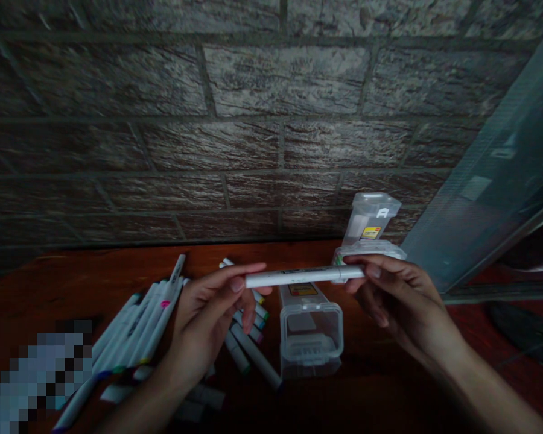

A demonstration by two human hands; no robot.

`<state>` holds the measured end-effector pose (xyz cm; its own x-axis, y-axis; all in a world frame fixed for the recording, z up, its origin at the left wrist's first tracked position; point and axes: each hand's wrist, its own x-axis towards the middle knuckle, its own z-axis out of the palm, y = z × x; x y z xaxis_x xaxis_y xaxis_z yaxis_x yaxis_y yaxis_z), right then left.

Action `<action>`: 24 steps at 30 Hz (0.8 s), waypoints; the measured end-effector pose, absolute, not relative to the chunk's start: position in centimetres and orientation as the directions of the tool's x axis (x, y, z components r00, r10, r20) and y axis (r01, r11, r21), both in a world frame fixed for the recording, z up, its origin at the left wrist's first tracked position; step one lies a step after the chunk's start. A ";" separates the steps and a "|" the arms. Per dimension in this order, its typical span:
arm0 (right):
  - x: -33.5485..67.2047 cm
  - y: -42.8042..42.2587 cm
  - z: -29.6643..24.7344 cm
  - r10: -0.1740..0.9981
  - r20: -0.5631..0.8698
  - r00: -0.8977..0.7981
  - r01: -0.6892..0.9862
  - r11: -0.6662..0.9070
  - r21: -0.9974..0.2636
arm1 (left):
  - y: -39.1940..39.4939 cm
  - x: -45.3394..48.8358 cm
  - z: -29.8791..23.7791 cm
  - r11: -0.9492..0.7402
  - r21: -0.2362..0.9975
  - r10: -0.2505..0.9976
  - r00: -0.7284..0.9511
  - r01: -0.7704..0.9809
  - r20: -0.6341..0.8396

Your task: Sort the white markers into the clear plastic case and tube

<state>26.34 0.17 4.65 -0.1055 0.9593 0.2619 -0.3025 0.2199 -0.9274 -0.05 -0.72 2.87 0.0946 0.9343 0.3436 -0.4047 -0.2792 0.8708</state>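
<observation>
A white marker pen [303, 276] with dark print is held level between both hands, above the table. My left hand [212, 301] pinches its left end between thumb and fingers. At the other end, my right hand [393, 289] grips the tip. Below the pen lies an open clear plastic case [311, 331], its mouth facing me. Loose markers [253, 343] with coloured ends lie between my left hand and that case. Farther left is a pile of white markers [136, 325], partly hidden by my left forearm.
Another clear case [371, 217] with a yellow label stands upright at the back right, a clear plastic piece [380, 247] in front of it. A brick wall [253, 138] rises behind the wooden table [235, 252]. A glass panel [484, 163] is at right. Pixelation covers the lower left.
</observation>
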 end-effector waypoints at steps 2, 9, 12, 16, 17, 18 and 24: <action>26.4 0.2 4.7 0.962 0.252 -0.103 -0.312 0.209 -0.927 | -0.7 0.0 3.0 -0.273 0.867 0.934 0.099 -0.417 0.342; 26.4 0.2 4.7 0.968 0.231 -0.100 -0.354 0.182 -0.917 | -0.8 -0.1 2.9 -0.250 0.862 0.932 0.133 -0.440 0.337; 26.4 0.2 4.6 0.967 0.229 -0.115 -0.376 0.171 -0.911 | -0.7 -0.1 2.8 -0.241 0.862 0.934 0.137 -0.445 0.331; 26.5 0.2 4.6 0.966 0.228 -0.121 -0.389 0.165 -0.906 | -0.8 0.0 2.9 -0.255 0.860 0.936 0.112 -0.443 0.335; 26.4 0.2 4.6 0.967 0.226 -0.120 -0.387 0.164 -0.908 | -0.8 0.0 2.9 -0.257 0.861 0.937 0.104 -0.438 0.332; 26.4 0.2 4.6 0.967 0.226 -0.118 -0.382 0.166 -0.909 | -0.8 0.0 2.9 -0.258 0.864 0.940 0.097 -0.433 0.329; 26.4 0.0 4.5 0.959 0.266 -0.094 -0.314 0.224 -0.923 | -0.8 0.0 2.5 -0.270 0.902 0.952 0.048 -0.337 0.303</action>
<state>26.40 -0.05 4.52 -0.0944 0.9595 0.2656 -0.3138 0.2245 -0.9226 -0.02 -0.75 2.53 0.0480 0.9518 0.3028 -0.3375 -0.2699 0.9018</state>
